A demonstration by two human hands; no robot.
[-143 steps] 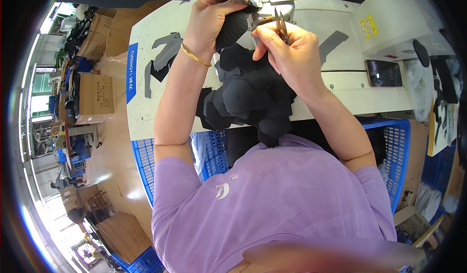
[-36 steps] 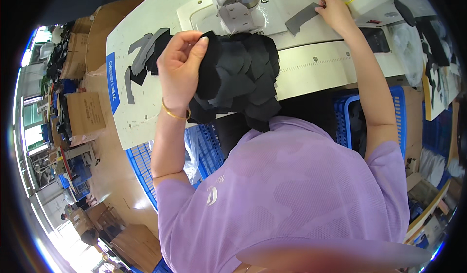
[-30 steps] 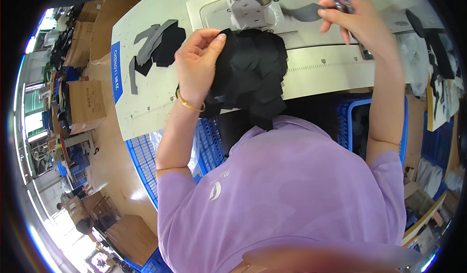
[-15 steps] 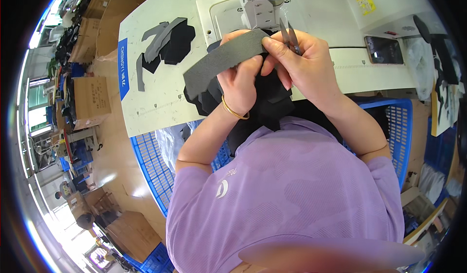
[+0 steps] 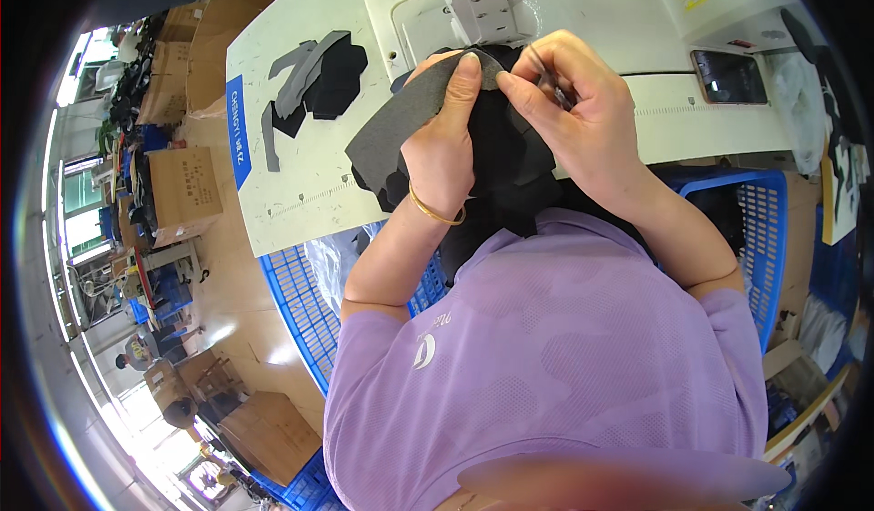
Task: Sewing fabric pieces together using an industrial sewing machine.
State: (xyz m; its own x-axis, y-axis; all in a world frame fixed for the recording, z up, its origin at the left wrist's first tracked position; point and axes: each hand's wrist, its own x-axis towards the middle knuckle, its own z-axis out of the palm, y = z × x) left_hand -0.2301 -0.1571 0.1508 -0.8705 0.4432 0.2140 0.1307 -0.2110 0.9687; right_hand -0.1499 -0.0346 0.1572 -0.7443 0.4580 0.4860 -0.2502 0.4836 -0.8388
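Note:
My left hand (image 5: 441, 158) is closed on a curved dark grey fabric strip (image 5: 387, 121), its thumb lying on top near the far end. At that end, the thumb and forefinger of my right hand (image 5: 587, 111) pinch the strip's edge. Small dark snips (image 5: 547, 72) are tucked in the right hand, mostly hidden by its fingers and blurred. Beneath both hands, a heap of black fabric pieces (image 5: 510, 151) spreads over the table's near edge and my lap. Just beyond my hands stands a sewing machine head (image 5: 489, 9).
More grey and black cut pieces (image 5: 337, 79) lie on the left of the white table (image 5: 305, 170). A phone (image 5: 728, 78) rests at the right. Blue plastic baskets (image 5: 305, 306) stand below the table's front edge. Cardboard boxes (image 5: 185, 192) line the left, where a person (image 5: 138, 352) is far off.
My left thumb has moved up onto the strip's far end, and the strip has tilted. My right hand has turned, with the snips' blades now less visible. The whole view has shifted slightly.

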